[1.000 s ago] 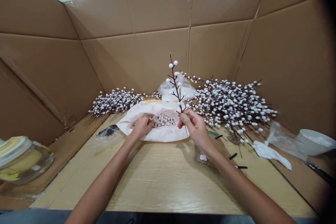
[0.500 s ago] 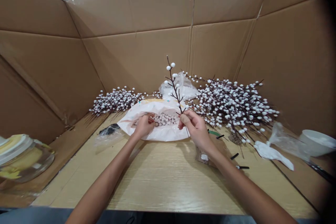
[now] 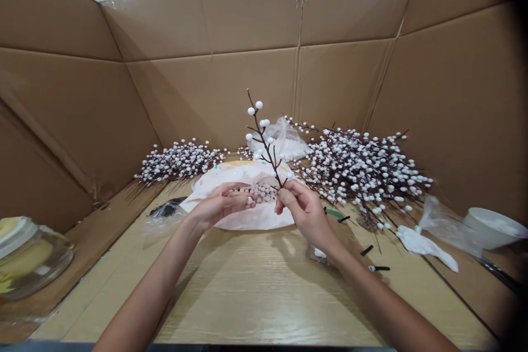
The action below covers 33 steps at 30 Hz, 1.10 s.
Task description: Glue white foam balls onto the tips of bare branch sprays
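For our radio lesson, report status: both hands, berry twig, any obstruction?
Right hand pinches berry twig low on its stem, tip up. Left hand over white bag of pale balls, grip unclear. No obstruction between hands.

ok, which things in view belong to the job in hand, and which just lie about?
In use: twig with white balls, in the right hand; open white bag of loose balls, at the left hand.
Untouched, probably just lying about: clear jar; black strips.

The left hand [image 3: 220, 206] has risen from the heap of white balls [image 3: 267, 192] and turned, a single ball [image 3: 249, 199] now showing at its fingertips; the twig [image 3: 271, 155] leans farther left.
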### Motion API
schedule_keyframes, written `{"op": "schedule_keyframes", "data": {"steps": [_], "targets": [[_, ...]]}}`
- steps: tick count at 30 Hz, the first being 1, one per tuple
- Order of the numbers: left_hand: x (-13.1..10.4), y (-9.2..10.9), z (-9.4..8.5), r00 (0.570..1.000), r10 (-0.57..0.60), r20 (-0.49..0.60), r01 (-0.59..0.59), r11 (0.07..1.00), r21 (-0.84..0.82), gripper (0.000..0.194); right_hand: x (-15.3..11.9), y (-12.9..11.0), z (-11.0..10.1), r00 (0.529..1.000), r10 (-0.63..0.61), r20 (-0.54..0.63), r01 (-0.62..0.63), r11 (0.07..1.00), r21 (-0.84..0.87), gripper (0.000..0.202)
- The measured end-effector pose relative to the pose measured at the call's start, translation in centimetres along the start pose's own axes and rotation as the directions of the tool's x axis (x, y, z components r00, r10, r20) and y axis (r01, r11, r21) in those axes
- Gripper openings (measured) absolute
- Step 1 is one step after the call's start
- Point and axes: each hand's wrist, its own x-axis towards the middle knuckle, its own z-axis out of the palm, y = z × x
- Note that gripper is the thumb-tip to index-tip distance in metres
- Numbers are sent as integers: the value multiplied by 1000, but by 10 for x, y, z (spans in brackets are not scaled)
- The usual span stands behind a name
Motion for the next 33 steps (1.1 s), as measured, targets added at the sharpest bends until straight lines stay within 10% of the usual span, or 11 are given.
{"op": "schedule_keyframes", "data": {"steps": [4, 18, 24, 33], "targets": [[-5, -1, 2, 990, -90, 109, 117, 954, -276, 47, -3, -3, 2, 1000, 4, 16, -4, 1000, 11, 22], [13, -6, -59, 998, -38, 49, 45, 987, -156, 33, -5, 3, 5, 998, 54, 21, -54, 999, -8, 22], [-11, 12, -26, 962, -5, 274, -22, 995, 96, 34, -4, 6, 7, 999, 37, 35, -37, 999, 1, 23], [-17, 0, 20, 988, 43, 152, 34, 882, -470, 22, -14, -8, 7, 999, -24, 36, 24, 1000, -4, 25]]}}
